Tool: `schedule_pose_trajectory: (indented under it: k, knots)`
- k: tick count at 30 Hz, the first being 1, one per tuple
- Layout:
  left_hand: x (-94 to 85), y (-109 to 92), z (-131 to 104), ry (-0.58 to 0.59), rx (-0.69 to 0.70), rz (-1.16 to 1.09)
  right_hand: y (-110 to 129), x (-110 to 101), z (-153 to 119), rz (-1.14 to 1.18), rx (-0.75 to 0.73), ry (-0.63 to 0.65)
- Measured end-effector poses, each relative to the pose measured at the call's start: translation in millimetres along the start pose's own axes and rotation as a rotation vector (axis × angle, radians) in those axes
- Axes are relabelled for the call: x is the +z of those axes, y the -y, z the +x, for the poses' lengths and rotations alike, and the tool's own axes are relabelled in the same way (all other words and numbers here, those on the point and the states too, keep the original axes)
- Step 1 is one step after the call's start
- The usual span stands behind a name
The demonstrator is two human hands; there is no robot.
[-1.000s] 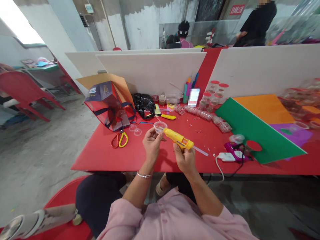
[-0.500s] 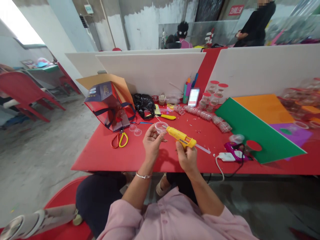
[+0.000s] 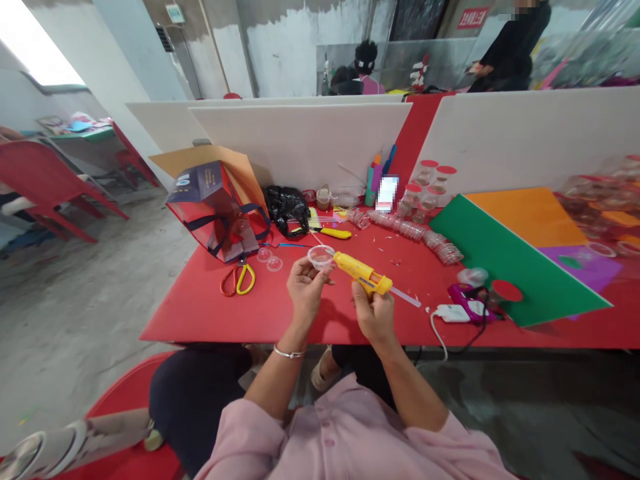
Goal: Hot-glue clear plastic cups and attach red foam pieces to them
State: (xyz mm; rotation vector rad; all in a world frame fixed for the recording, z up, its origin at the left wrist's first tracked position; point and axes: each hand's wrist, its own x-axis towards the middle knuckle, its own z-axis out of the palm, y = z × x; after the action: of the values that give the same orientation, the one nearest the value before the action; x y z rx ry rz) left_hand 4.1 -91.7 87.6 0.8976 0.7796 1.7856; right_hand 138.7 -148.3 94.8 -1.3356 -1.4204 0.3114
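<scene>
Red tabletop point(image 3: 190, 320); left grip point(image 3: 306, 287) holds clear cup point(image 3: 320, 261) above it, right grip point(image 3: 374, 313) wraps yellow glue gun point(image 3: 359, 271), pointed at cup. Gluing seems underway, bead too small to tell; clear domes point(image 3: 275, 264) lie loose.

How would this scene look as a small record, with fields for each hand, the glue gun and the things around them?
left hand: holds a clear round plastic piece
right hand: grips a yellow glue gun
nozzle: points at the plastic piece; contact cannot be told
glue stick: juts from the gun's back
surface: red table
left of hands: scissors, one handle red, one yellow
right side: green board
</scene>
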Motion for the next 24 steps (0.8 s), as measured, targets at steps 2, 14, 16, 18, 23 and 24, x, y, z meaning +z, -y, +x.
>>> schedule_pose_trajectory:
  k: [2, 14, 16, 18, 23, 24]
  knots:
    - [-0.6, 0.6, 0.0, 0.003, -0.004, -0.007, -0.8, 0.4, -1.1, 0.008, -0.028, 0.023]
    - [-1.4, -1.2, -1.5, 0.054, 0.000, -0.007, 0.8, -4.3, 0.0, 0.028, 0.013, 0.023]
    - [-1.2, -1.9, -2.5, 0.065, -0.006, -0.003, 1.9, -5.9, 0.8, 0.030, 0.024, 0.010]
    - [-0.9, -2.3, -3.0, 0.070, -0.003, -0.006, 3.8, -7.3, 1.2, 0.038, 0.004, 0.024]
    - [0.9, -2.5, -1.4, 0.089, -0.037, -0.013, 6.6, -7.4, 2.2, 0.041, -0.024, 0.005]
    - [1.6, -2.7, -0.7, 0.091, -0.054, -0.025, 6.4, -6.7, 2.5, 0.037, -0.025, -0.002]
